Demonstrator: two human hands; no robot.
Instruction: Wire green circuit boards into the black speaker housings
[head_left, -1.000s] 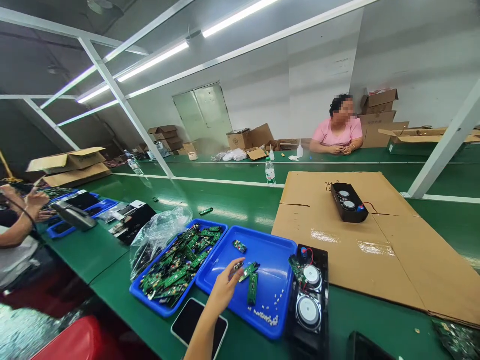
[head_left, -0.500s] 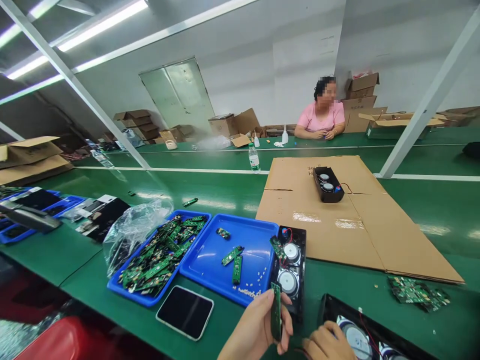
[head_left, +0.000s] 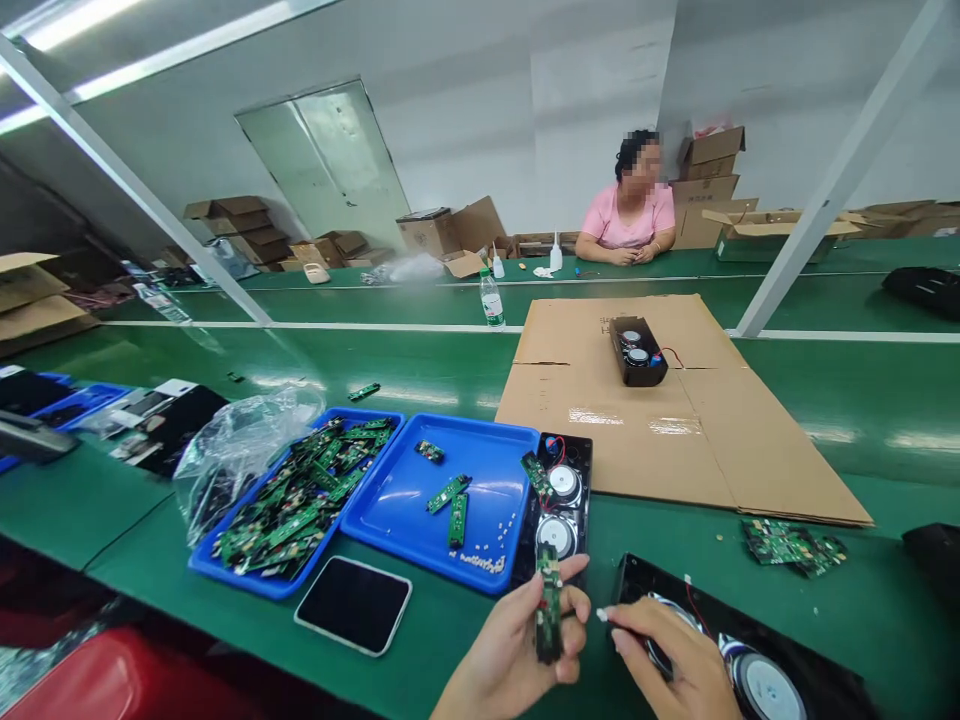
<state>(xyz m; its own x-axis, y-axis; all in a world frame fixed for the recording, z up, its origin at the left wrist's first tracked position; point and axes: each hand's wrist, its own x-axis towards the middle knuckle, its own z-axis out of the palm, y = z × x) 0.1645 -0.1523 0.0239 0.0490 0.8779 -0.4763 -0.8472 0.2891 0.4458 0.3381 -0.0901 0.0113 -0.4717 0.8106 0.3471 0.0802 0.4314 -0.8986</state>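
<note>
My left hand (head_left: 514, 630) holds a narrow green circuit board (head_left: 550, 605) upright between thumb and fingers, its component side facing me. To its right, my right hand (head_left: 679, 650) pinches a small white connector (head_left: 602, 615) at its fingertips, a short gap from the board. Beneath and beyond that hand lies a black speaker box (head_left: 817, 645) with round silver speakers and thin red wire. Another speaker box (head_left: 581, 450) stands behind my left hand, with a circuit board (head_left: 537, 476) resting on its edge. The right hand hides part of the nearer box.
A blue tray (head_left: 382, 440) holds a few boards and small white pieces. Beside it, a second tray (head_left: 202, 562) is heaped with boards. A phone (head_left: 354, 605), a cardboard sheet (head_left: 622, 450) bearing a speaker box (head_left: 637, 352), and stacked boards (head_left: 791, 547) lie around. A co-worker (head_left: 634, 215) sits opposite.
The board in my left hand has turned from edge-on to show its component face. My right hand has risen into view with the white connector at its fingertips. The camera view has shifted slightly.
</note>
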